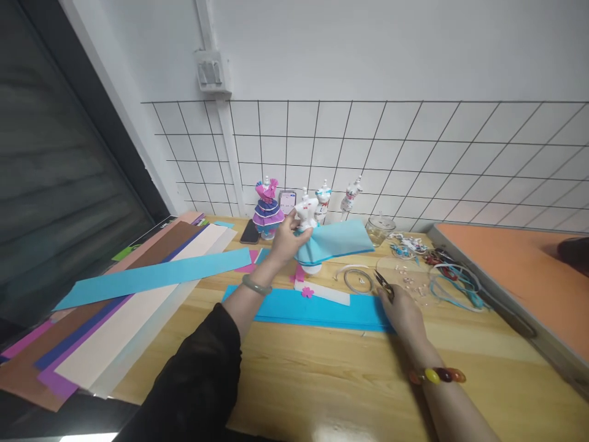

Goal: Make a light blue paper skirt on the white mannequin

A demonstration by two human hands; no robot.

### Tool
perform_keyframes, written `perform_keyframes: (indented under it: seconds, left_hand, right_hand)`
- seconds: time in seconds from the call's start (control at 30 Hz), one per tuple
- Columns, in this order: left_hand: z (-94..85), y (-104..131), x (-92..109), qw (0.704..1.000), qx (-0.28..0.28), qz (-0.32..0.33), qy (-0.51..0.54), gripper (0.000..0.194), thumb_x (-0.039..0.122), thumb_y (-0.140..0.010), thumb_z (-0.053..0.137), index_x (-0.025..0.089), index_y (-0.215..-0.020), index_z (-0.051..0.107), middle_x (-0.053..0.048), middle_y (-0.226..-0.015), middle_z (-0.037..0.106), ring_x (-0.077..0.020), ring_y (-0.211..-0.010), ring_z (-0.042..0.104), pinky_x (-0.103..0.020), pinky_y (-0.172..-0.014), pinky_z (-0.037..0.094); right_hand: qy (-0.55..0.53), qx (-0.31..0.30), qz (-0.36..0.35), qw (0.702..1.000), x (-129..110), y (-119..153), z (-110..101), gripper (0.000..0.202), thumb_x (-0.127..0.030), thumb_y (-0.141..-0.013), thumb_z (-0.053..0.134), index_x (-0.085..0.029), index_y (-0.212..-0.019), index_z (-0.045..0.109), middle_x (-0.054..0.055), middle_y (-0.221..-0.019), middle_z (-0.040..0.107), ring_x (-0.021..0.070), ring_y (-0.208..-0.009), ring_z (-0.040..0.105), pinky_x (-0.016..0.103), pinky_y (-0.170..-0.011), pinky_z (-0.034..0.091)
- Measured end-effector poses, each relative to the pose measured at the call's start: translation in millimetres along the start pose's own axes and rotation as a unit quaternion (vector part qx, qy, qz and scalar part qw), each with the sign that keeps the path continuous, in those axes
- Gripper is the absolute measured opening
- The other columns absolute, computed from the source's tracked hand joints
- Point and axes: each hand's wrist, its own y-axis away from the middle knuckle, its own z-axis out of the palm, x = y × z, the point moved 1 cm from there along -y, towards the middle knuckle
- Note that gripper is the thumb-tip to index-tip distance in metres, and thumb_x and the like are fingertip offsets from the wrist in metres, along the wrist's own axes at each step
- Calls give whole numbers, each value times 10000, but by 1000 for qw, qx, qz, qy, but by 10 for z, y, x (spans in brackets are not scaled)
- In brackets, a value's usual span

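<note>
A small white dress form [306, 212] stands mid-table, with light blue paper [343, 239] gathered at its waist and spreading out to the right. My left hand [289, 238] is closed around the waist of the form, pinching the gathered paper. Dark-tipped scissors or pliers [384, 283] are in my right hand [402, 313], low over the table at the right end of a bright blue strip [317, 309]. On that strip lie a white piece [329, 294] and a pink flower [307, 293]. A coil of wire [359, 280] is just left of the tool.
Long coloured paper sheets [138, 307] cover the left side. Behind stand a pink and purple dressed form [268, 212], two more forms [323, 197], phones [251, 232] and a glass jar [380, 230]. Beads and cords [455, 276] lie right, beside an orange tray [519, 264].
</note>
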Motion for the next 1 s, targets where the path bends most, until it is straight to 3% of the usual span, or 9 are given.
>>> perform_keyframes:
  seconds: [0.17,0.27,0.47,0.57,0.7,0.83,1.0]
  left_hand:
    - [286,-96,-199,996,-74,-30,-35,616,256,-754,645,131,-1331,470,-98,-1049,705,-206,-973,655,-300,-848,498]
    - [347,-100,-268,994,-91,-39,-50,562,277,-762,642,126,-1289,518,-102,-1038,707,-218,-957,659,-316,-834,506]
    - [418,-98,-271,992,-110,-27,-51,521,318,-760,671,160,-1248,578,-105,-1287,599,-241,-1200,544,-356,-1029,412]
    - [464,-108,-294,992,-109,-32,-56,522,316,-753,675,164,-1244,584,-104,-1246,620,-245,-1146,567,-370,-1003,428]
    - [524,-125,-349,992,-102,-56,-49,677,307,-739,687,142,-1358,468,-104,-1142,654,-218,-1061,599,-341,-938,461]
    - [575,-118,-361,993,-85,-76,-40,833,300,-716,701,129,-1441,329,-112,-1175,631,-208,-1090,585,-330,-952,446]
    - [602,-66,-322,993,-96,-47,-44,580,297,-739,674,141,-1282,543,-109,-1277,593,-226,-1144,565,-341,-1016,405]
  right_hand:
    - [-7,15,-13,1000,-8,16,-3,417,-417,-906,393,-114,-1095,609,170,-1010,682,275,-948,630,330,-733,447]
    - [-8,8,-27,1000,-19,26,-9,386,-387,-918,390,-122,-1097,605,165,-1005,680,257,-959,631,314,-752,447]
    - [-8,-6,-40,999,-25,16,-14,345,-300,-939,357,-129,-1103,607,158,-1034,676,247,-963,629,306,-775,441]
    - [-5,-9,-39,999,-9,4,-29,346,-245,-943,335,-121,-1111,611,163,-1039,674,246,-974,627,305,-788,437]
    - [5,-12,-37,999,8,15,-51,348,-206,-941,333,-116,-1108,625,168,-1009,674,250,-971,629,308,-793,436]
    - [12,-11,-33,999,13,34,-58,364,-198,-946,333,-117,-1171,607,163,-1006,672,251,-981,628,311,-799,435]
    - [19,-12,-28,999,16,33,-69,365,-195,-944,346,-116,-1188,606,162,-989,675,247,-965,632,312,-791,437]
